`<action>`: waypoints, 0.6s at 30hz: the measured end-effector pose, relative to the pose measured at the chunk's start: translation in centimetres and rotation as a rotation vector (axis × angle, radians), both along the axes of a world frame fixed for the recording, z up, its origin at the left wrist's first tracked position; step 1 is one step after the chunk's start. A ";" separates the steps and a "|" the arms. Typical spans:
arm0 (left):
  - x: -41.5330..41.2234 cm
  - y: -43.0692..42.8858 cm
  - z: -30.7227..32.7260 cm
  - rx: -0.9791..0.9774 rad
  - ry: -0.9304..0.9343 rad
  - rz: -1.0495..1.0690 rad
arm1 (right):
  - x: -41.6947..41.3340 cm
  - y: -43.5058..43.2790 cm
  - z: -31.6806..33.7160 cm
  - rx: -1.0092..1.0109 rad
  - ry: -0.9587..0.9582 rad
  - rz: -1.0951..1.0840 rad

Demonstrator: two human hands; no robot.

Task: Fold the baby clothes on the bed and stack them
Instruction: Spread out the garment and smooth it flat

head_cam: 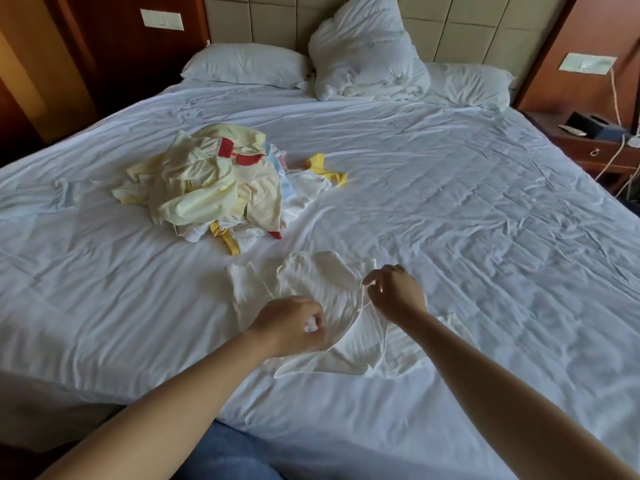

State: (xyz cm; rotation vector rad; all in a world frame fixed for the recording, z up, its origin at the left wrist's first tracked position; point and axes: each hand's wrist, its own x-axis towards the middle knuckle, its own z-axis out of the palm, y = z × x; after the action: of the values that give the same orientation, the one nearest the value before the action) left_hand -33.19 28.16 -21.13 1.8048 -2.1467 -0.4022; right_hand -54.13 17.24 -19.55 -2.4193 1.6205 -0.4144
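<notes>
At your fingertips: left hand [294, 322] curled, thumb and fingers bunching a fold of the white garment [311, 278] near its middle. Right hand [394, 292] sits farther out, fingers bent, pinching a thin edge or tie of the same garment; cannot tell which. Both forearms reach forward from the near side of the bed, wrists apart, garment between them. Garment lies rumpled on the white sheet [450, 202], far part flat. Beyond it to your left, apart from it: unfolded pile of baby clothes [207, 181], pale yellow with red and yellow trim. Pillows [242, 65] and bunched duvet [367, 53] against the headboard [277, 19].
</notes>
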 end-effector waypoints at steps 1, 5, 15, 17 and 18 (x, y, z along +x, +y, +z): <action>0.1 -0.5 0.2 -0.026 -0.010 0.012 | 0.2 -0.4 0.2 -0.014 -0.019 -0.007; 0.7 -2.9 0.7 -0.056 0.004 0.063 | 1.8 -2.4 0.6 0.023 -0.102 -0.010; 1.7 -5.8 -3.3 -0.083 -0.159 -0.034 | 6.8 -6.9 -1.4 0.270 -0.070 0.031; 2.3 -5.8 -4.8 -0.092 -0.169 -0.057 | 7.0 -7.2 -2.2 0.327 -0.008 0.054; 2.4 -5.8 -5.4 -0.092 -0.178 -0.059 | 7.0 -7.3 -2.5 0.338 0.007 0.057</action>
State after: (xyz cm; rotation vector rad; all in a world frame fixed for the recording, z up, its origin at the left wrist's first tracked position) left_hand -30.78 22.39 -26.50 1.7897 -2.3004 -0.1583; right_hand -47.10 9.94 -22.06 -2.2073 1.4823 -0.1102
